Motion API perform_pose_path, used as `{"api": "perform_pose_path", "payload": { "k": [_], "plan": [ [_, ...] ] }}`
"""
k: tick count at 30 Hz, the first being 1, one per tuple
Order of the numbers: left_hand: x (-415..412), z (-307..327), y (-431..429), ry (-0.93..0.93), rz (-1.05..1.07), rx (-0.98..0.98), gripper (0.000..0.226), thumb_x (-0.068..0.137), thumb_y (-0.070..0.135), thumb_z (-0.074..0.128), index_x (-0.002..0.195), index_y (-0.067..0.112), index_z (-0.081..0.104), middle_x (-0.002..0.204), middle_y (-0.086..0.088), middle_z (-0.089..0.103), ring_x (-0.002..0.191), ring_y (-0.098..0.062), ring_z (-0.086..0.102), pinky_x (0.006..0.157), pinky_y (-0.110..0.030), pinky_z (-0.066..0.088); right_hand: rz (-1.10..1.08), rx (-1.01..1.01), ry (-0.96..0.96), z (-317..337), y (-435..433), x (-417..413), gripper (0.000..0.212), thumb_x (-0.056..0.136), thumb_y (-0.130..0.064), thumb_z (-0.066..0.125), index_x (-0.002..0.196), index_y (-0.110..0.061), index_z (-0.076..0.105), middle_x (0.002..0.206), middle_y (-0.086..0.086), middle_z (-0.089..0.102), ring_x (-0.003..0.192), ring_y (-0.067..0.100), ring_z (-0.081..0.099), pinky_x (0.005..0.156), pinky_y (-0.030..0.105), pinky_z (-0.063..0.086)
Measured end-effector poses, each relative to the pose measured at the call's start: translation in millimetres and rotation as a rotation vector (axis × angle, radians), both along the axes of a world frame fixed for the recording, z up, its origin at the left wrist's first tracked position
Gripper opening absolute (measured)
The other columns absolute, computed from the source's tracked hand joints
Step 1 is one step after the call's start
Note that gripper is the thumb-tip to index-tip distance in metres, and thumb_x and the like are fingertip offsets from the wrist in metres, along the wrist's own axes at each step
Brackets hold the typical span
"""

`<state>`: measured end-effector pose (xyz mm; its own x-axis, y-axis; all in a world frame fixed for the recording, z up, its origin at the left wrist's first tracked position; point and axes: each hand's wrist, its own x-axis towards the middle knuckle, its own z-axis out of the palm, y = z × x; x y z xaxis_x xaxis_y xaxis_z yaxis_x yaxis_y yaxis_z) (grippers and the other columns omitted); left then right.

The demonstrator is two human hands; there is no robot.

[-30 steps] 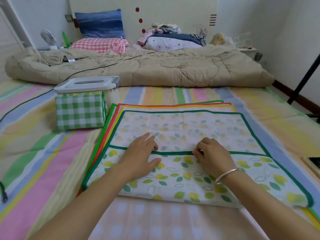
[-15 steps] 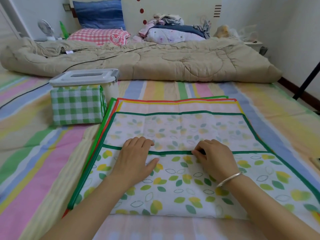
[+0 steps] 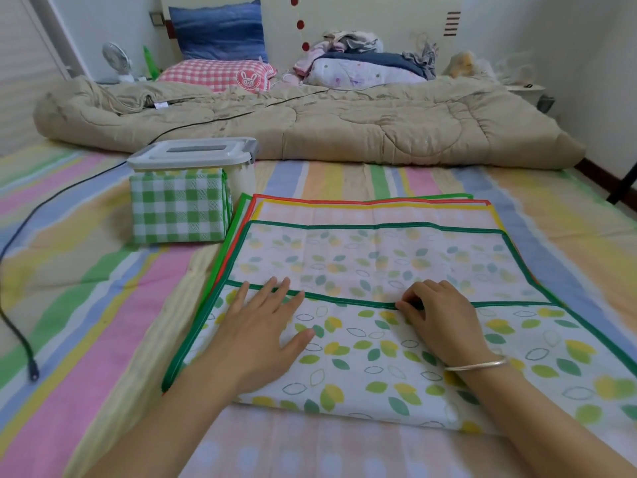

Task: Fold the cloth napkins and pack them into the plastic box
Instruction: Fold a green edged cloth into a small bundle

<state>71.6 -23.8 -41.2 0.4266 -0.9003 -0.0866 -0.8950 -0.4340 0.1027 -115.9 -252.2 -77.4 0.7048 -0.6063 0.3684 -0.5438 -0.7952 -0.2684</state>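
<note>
A leaf-print napkin [image 3: 372, 263] with a green border tops a stack of napkins on the bed. Its near part is folded over, and the folded edge runs across the middle. My left hand [image 3: 265, 326] lies flat on the folded flap, fingers straight and spread. My right hand [image 3: 437, 319] pinches the green folded edge with curled fingers. The plastic box [image 3: 238, 170], with a grey-white lid, stands at the back left. A folded green-checked napkin [image 3: 177, 208] leans against its front.
Under the top napkin, red, yellow and green borders of other napkins [image 3: 372, 205] show. A black cable [image 3: 20, 339] runs along the left of the striped bedsheet. A rolled beige quilt [image 3: 310, 122] and pillows lie across the back.
My left hand's fingers have spread out flat across the folded edge. My right hand keeps its pinch on the edge. The view has shifted a little closer.
</note>
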Motion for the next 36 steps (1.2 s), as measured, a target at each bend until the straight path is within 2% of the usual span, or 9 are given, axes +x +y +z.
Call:
{"api": "perform_pose_path", "payload": {
  "k": [5, 9, 21, 23, 24, 26, 28, 33, 36],
  "plan": [
    [0, -23, 5, 0.016, 0.006, -0.049, 0.109, 0.063, 0.084, -0.032, 0.157, 0.036, -0.006, 0.163, 0.011, -0.022, 0.147, -0.007, -0.027, 0.123, -0.042, -0.013, -0.018, 0.025, 0.010, -2, -1, 1, 0.017, 0.090, -0.036, 0.065, 0.084, -0.021, 0.067, 0.079, -0.006, 0.065, 0.076, 0.015, 0.050, 0.060, 0.027, 0.033],
    [-1, -33, 6, -0.001, 0.013, -0.106, 0.102, 0.071, 0.083, -0.027, 0.157, 0.034, -0.002, 0.163, 0.009, -0.018, 0.149, -0.008, -0.024, 0.123, -0.044, -0.012, -0.023, 0.025, 0.008, -1, 0, 2, 0.016, 0.089, -0.035, 0.066, 0.083, -0.020, 0.067, 0.079, -0.005, 0.065, 0.075, 0.015, 0.049, 0.060, 0.027, 0.032],
    [-3, -44, 7, -0.073, 0.032, -0.120, 0.097, 0.072, 0.079, -0.030, 0.156, 0.035, -0.009, 0.163, 0.008, -0.022, 0.148, -0.008, -0.027, 0.123, -0.045, -0.010, -0.036, 0.021, 0.023, -1, 5, 0, 0.013, 0.088, -0.030, 0.069, 0.084, -0.018, 0.065, 0.080, -0.004, 0.062, 0.076, 0.018, 0.050, 0.062, 0.028, 0.036],
    [-3, -46, 7, -0.082, 0.035, -0.116, 0.095, 0.073, 0.078, -0.030, 0.156, 0.035, -0.011, 0.163, 0.008, -0.022, 0.148, -0.008, -0.027, 0.123, -0.046, -0.010, -0.081, -0.009, 0.056, 6, 15, 3, 0.015, 0.084, -0.025, 0.072, 0.094, -0.016, 0.067, 0.091, 0.002, 0.064, 0.086, 0.027, 0.057, 0.073, 0.036, 0.045],
    [-2, -48, 7, -0.088, 0.035, -0.117, 0.094, 0.074, 0.078, -0.030, 0.155, 0.035, -0.011, 0.163, 0.008, -0.023, 0.148, -0.009, -0.027, 0.123, -0.046, -0.010, -0.099, -0.052, 0.079, 10, 26, 6, 0.020, 0.082, -0.023, 0.073, 0.100, -0.015, 0.068, 0.098, 0.006, 0.066, 0.094, 0.033, 0.060, 0.086, 0.044, 0.046],
    [-2, -51, 7, -0.094, 0.035, -0.140, 0.090, 0.078, 0.077, -0.026, 0.155, 0.034, -0.008, 0.164, 0.007, -0.018, 0.149, -0.009, -0.023, 0.123, -0.046, -0.009, -0.078, -0.147, 0.091, 14, 65, 15, 0.027, 0.082, -0.023, 0.062, 0.107, -0.018, 0.070, 0.111, 0.008, 0.069, 0.112, 0.039, 0.060, 0.105, 0.058, 0.028],
    [0, -54, 7, -0.099, 0.030, -0.153, 0.088, 0.080, 0.076, -0.024, 0.155, 0.034, -0.005, 0.165, 0.007, -0.014, 0.150, -0.010, -0.020, 0.122, -0.045, -0.008, 0.028, -0.121, 0.112, 6, 115, 24, 0.043, 0.080, -0.033, 0.044, 0.111, -0.022, 0.071, 0.123, 0.008, 0.067, 0.122, 0.039, 0.057, 0.105, 0.061, 0.019],
    [4, -60, 8, -0.098, 0.022, -0.172, 0.084, 0.086, 0.076, -0.015, 0.158, 0.034, 0.002, 0.166, 0.008, -0.006, 0.152, -0.010, -0.013, 0.124, -0.046, -0.002, 0.193, -0.038, 0.281, -19, 146, 10, 0.055, 0.092, -0.051, 0.034, 0.136, -0.027, 0.056, 0.145, 0.000, 0.050, 0.136, 0.025, 0.044, 0.104, 0.058, 0.019],
    [3, -58, 9, -0.107, 0.026, -0.141, 0.088, 0.079, 0.076, -0.025, 0.155, 0.036, -0.011, 0.162, 0.011, -0.021, 0.148, -0.007, -0.024, 0.124, -0.044, -0.008, 0.196, -0.031, 0.344, -17, 101, -32, 0.059, 0.100, -0.057, 0.016, 0.145, -0.032, 0.044, 0.153, -0.007, 0.039, 0.141, 0.019, 0.037, 0.108, 0.051, 0.017]
  ]
}}
